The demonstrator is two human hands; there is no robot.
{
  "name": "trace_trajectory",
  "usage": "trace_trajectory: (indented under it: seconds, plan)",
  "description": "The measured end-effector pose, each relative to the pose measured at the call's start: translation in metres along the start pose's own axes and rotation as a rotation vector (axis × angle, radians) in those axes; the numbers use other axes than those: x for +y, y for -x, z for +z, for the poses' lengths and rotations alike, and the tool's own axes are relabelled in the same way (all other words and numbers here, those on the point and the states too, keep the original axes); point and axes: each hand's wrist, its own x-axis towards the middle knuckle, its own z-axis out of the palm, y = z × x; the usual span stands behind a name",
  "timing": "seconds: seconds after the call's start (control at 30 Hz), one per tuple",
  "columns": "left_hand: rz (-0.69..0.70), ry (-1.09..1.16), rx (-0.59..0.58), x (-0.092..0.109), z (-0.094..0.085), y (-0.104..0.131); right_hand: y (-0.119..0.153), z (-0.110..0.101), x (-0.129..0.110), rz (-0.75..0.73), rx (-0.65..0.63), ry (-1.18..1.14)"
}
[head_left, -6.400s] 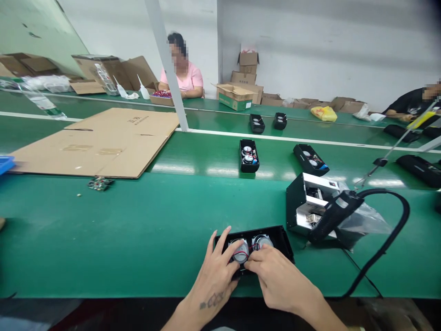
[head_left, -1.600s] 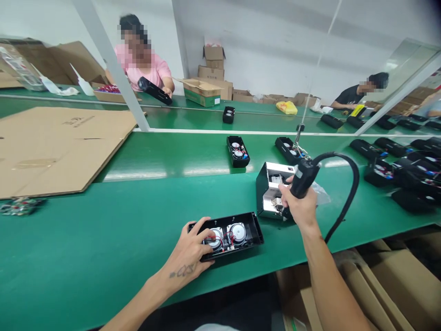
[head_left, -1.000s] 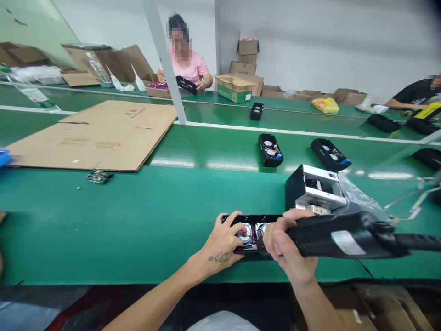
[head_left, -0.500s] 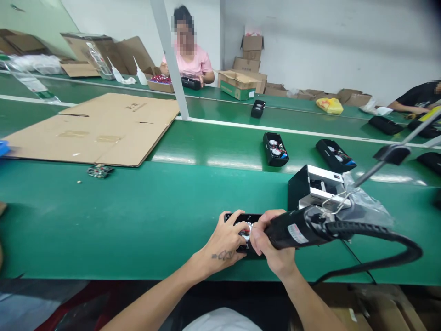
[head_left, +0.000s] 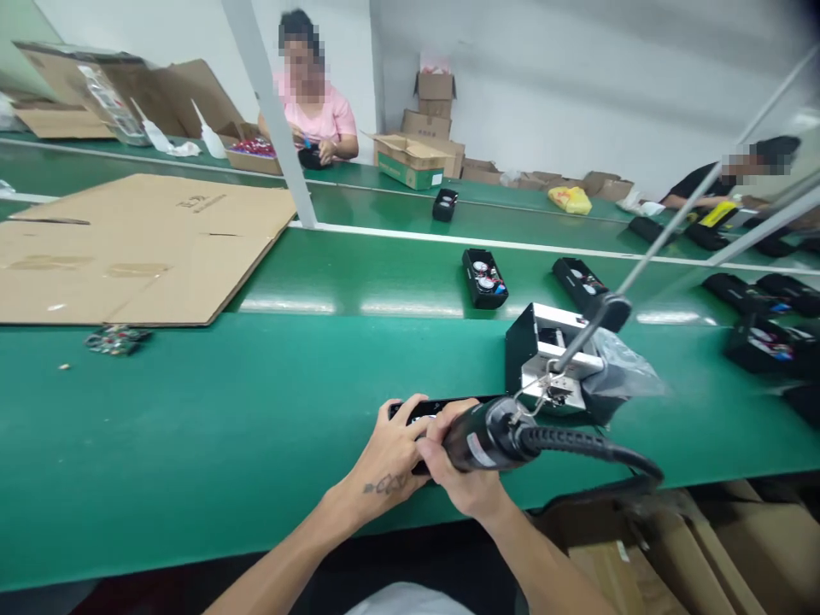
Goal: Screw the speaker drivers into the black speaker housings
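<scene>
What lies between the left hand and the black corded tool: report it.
In the head view, the right hand lies there, wrapped around the black corded tool, beside the left hand, which holds the black case.

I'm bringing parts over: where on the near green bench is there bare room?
Two bare stretches: left of the left hand, this side of the circuit boards; and between flattened cardboard and screw feeder. Crowded: around the right hand, electric screwdriver and speaker housing.
</scene>
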Motion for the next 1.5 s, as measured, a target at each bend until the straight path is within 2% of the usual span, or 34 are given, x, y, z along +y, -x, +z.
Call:
trace_trajectory:
  seconds: [0.07,0.13,0.2,0.3,0.33,0.4,0.5,0.7,0.87,1.07,1.23,1.33,1.5]
  plan:
    - [0.02,-0.013,-0.01,-0.004,0.001,0.003,-0.001,-0.006,-0.007,-0.034,0.034,-0.075]
    - [0.045,-0.016,-0.015,-0.01,0.0,0.008,-0.007,-0.025,-0.019,-0.084,0.135,-0.169]
    - [0.062,-0.019,0.005,-0.015,-0.004,0.015,-0.02,-0.059,-0.034,-0.156,0.336,-0.186]
    - [0.093,-0.037,0.055,-0.018,-0.013,0.026,-0.043,-0.122,-0.047,-0.251,0.681,0.007]
    - [0.099,-0.045,0.075,-0.016,-0.017,0.028,-0.051,-0.141,-0.047,-0.259,0.741,0.093]
    - [0.107,-0.056,0.116,-0.011,-0.023,0.029,-0.062,-0.17,-0.039,-0.257,0.803,0.219]
    - [0.111,-0.055,0.15,0.002,-0.026,0.02,-0.073,-0.185,-0.022,-0.231,0.785,0.296]
    - [0.116,-0.1,0.042,0.022,-0.016,-0.004,-0.08,-0.18,-0.017,-0.086,0.62,0.257]
    - [0.119,-0.169,0.029,0.026,-0.002,-0.006,-0.052,-0.173,-0.024,0.07,0.455,0.103]
    - [0.162,-0.187,0.089,0.025,0.013,-0.004,-0.007,-0.127,-0.042,-0.09,0.383,-0.287]
    - [0.189,-0.168,0.121,0.021,0.015,-0.005,0.005,-0.088,-0.033,-0.156,0.282,-0.391]
    - [0.19,-0.162,0.118,0.021,0.013,-0.006,0.006,-0.076,-0.021,-0.129,0.234,-0.39]
    - [0.19,-0.157,0.118,0.023,0.01,-0.006,0.004,-0.07,-0.011,-0.124,0.218,-0.373]
